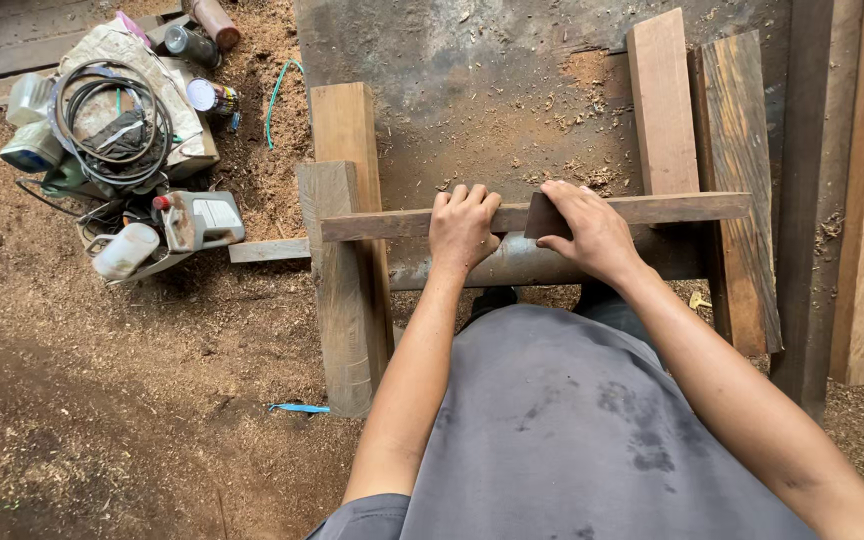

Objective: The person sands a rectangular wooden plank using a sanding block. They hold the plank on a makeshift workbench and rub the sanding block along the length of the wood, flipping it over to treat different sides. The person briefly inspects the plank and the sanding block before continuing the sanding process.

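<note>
Left hand (462, 228) grips a wooden slat (652, 209) steady; right hand (584, 228) presses a dark scraper (544, 219) on it, mid-smoothing.

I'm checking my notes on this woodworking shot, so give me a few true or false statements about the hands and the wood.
1. The left hand grips the thin wooden strip. True.
2. The right hand presses a dark flat piece against the strip. True.
3. The strip lies flat on the sawdust floor. False: it rests across upright wooden blocks.
4. The coiled cable lies to the person's right. False: it is on the left.
</note>
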